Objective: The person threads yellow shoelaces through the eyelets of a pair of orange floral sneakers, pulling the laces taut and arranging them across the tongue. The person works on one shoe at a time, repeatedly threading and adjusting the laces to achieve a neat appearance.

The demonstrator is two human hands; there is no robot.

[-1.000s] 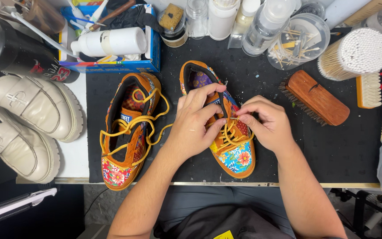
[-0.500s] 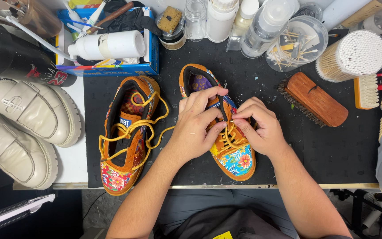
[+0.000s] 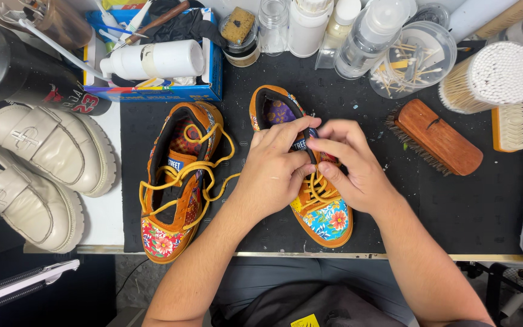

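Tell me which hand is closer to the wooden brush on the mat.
Right. The right hand works the laces of the floral sneaker just left of the wooden brush, not touching it. The left hand sits farther off, beyond the right.

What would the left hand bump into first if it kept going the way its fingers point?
The left hand points up and rightward across the floral sneaker. Its fingertips already meet the right hand over the tongue, so probably that hand's fingers first.
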